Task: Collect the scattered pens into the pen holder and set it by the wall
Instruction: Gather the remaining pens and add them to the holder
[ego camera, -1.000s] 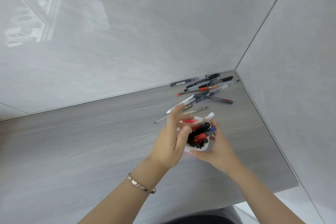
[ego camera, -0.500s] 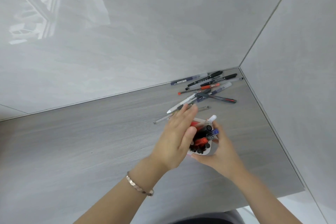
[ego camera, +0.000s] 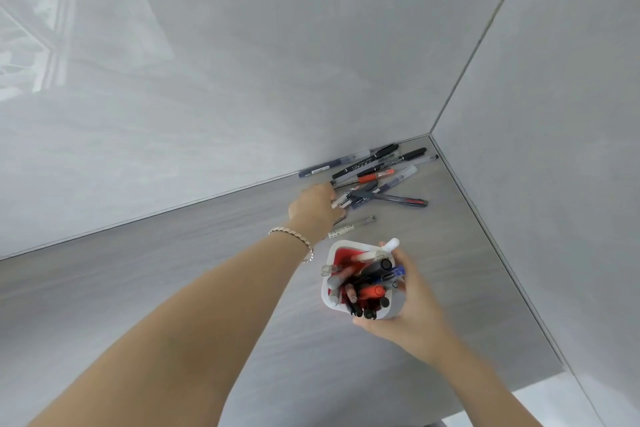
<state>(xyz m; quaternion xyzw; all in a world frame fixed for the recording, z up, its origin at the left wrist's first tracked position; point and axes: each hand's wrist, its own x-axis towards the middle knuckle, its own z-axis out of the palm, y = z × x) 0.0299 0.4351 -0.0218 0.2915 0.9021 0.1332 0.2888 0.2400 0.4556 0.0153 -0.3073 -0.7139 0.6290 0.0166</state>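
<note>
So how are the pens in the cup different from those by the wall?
The holder's pens stand bunched; the wall pens lie flat, scattered. The holder's pens ride in the right hand; the wall pens rest on the table. Both include red and black.

Bare-armed, I wear a slim chain bracelet point(ego camera: 293, 236) of small, flat, pale rose-gold links at the wrist of my left hand point(ego camera: 313, 206), a short loose end hanging below.

Grey wood-grain tabletop point(ego camera: 173, 288) fitted into a corner; glossy grey wall point(ego camera: 277, 62) behind; matte grey wall point(ego camera: 554, 114) at right; pale window reflection point(ego camera: 34, 45) upper left.
</note>
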